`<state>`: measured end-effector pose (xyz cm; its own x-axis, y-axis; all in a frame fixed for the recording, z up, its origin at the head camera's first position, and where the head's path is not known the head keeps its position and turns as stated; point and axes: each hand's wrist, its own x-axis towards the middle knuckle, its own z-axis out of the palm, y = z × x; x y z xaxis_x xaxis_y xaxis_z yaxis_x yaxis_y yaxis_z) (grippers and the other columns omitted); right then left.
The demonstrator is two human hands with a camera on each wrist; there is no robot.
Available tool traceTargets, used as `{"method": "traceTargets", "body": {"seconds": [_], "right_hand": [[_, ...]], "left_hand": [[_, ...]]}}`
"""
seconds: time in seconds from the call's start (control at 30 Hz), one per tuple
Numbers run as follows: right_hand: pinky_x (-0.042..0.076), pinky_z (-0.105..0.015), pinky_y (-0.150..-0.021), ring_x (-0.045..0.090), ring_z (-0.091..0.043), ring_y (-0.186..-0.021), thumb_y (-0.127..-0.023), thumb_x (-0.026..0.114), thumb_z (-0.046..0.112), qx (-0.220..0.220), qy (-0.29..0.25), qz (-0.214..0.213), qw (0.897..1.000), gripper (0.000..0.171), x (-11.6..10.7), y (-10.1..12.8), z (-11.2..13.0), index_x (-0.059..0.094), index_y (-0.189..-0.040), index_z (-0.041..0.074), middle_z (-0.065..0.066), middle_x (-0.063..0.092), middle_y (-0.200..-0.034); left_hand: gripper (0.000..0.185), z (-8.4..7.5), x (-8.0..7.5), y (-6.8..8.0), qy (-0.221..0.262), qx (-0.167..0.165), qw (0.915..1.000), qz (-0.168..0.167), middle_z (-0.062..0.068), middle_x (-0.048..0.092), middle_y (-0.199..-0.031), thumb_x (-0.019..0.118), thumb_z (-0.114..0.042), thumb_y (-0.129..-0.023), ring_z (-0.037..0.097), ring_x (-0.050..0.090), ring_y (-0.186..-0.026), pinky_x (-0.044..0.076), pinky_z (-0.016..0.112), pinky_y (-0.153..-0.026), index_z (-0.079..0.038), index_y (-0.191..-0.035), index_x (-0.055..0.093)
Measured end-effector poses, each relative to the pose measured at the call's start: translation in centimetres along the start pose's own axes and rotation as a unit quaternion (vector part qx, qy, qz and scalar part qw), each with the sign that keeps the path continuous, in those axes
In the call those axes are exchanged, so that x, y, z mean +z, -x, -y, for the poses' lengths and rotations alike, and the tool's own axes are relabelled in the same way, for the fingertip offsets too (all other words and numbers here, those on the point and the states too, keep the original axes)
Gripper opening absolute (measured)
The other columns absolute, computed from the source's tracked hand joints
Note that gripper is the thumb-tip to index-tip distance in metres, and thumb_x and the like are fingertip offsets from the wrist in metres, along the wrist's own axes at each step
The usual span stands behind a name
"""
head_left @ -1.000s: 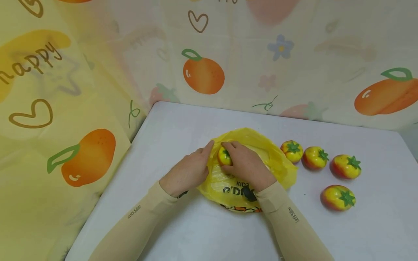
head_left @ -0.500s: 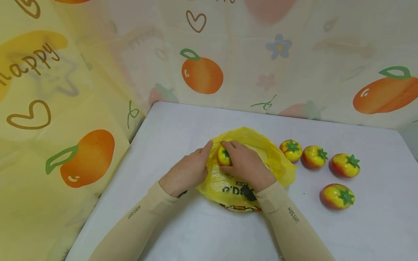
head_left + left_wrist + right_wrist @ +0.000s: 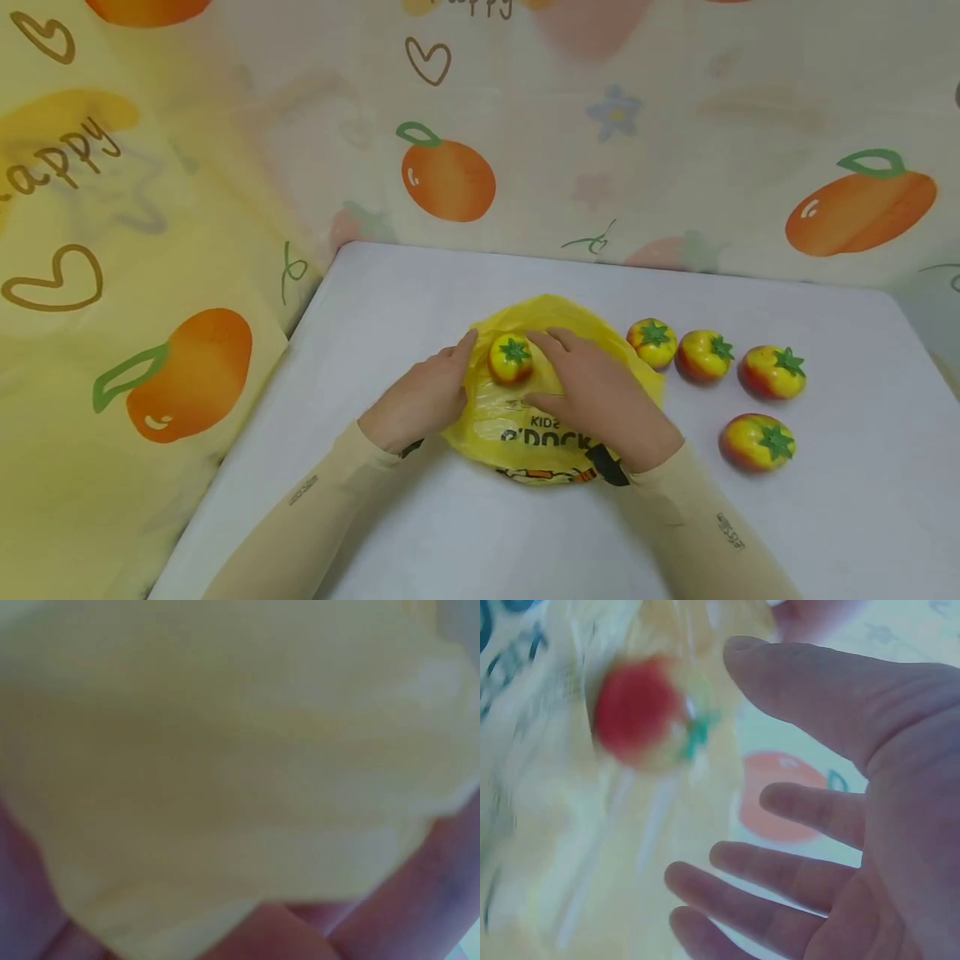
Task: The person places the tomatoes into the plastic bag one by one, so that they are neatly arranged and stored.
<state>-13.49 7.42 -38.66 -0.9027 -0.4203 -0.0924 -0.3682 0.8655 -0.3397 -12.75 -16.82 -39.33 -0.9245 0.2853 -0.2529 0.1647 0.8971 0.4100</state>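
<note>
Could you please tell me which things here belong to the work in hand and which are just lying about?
In hand:
- yellow plastic bag, its edge under the left hand
- tomato on the bag, beside the open right hand
- four loose tomatoes to the right

Lying about:
- white table
- fruit-print cloth

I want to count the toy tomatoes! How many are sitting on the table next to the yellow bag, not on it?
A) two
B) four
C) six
B: four tomatoes lie on the table right of the yellow bag, three in a row and one nearer; a fifth tomato rests on the bag itself.
</note>
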Motion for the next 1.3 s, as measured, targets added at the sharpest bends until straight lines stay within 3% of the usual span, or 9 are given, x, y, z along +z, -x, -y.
{"method": "traceTargets", "body": {"seconds": [0.37, 0.57, 0.73, 0.9, 1.3], "right_hand": [[0.051, -0.069, -0.110, 0.052, -0.046, -0.146, -0.097, 0.079, 0.051, 0.042, 0.025, -0.061, 0.997, 0.081, -4.9, 8.1, -6.3, 0.047, -0.163, 0.017, -0.017, 0.048, -0.166], [0.046, -0.076, -0.109, 0.046, -0.051, -0.146, -0.094, 0.081, 0.054, 0.128, 0.028, -0.046, 0.990, 0.087, -4.5, 11.4, -11.1, 0.048, -0.160, 0.008, -0.024, 0.048, -0.163], [0.042, -0.080, -0.107, 0.044, -0.058, -0.141, -0.091, 0.080, 0.062, 0.193, 0.023, -0.014, 0.981, 0.097, -3.4, 13.7, -14.6, 0.045, -0.161, 0.005, -0.033, 0.044, -0.162], [0.042, -0.082, -0.105, 0.043, -0.062, -0.136, -0.087, 0.077, 0.074, 0.222, 0.025, 0.000, 0.975, 0.109, -2.6, 14.7, -16.4, 0.042, -0.162, 0.004, -0.040, 0.044, -0.155], [0.045, -0.082, -0.100, 0.046, -0.065, -0.129, -0.084, 0.076, 0.078, 0.244, 0.017, 0.019, 0.970, 0.115, -1.6, 14.5, -17.5, 0.041, -0.162, 0.002, -0.045, 0.043, -0.151]], "left_hand": [[0.077, 0.2, 0.3, -0.3, 0.000, 0.009, 0.9999, 0.004, 0.024, 0.053, -0.161, 0.054, -0.008, -0.106, 0.039, 0.060, -0.142, 0.051, 0.056, -0.117, -0.006, -0.173, 0.016], [0.084, 0.5, 0.4, -0.4, -0.002, 0.007, 1.0000, 0.002, 0.026, 0.058, -0.155, 0.062, -0.012, -0.104, 0.034, 0.068, -0.117, 0.058, 0.051, -0.103, -0.005, -0.173, 0.014], [0.084, 0.4, 0.5, -0.6, -0.002, 0.005, 1.0000, 0.006, 0.026, 0.062, -0.149, 0.062, -0.012, -0.104, 0.028, 0.066, -0.102, 0.060, 0.048, -0.096, -0.004, -0.173, 0.015], [0.083, 0.5, 0.5, -0.5, -0.001, 0.001, 1.0000, 0.005, 0.025, 0.062, -0.149, 0.062, -0.012, -0.104, 0.027, 0.066, -0.102, 0.059, 0.048, -0.100, -0.004, -0.173, 0.015], [0.084, 0.4, 0.5, -0.4, -0.001, 0.011, 0.9999, 0.001, 0.026, 0.062, -0.149, 0.063, -0.011, -0.104, 0.027, 0.066, -0.101, 0.060, 0.045, -0.095, -0.003, -0.173, 0.016]]}}
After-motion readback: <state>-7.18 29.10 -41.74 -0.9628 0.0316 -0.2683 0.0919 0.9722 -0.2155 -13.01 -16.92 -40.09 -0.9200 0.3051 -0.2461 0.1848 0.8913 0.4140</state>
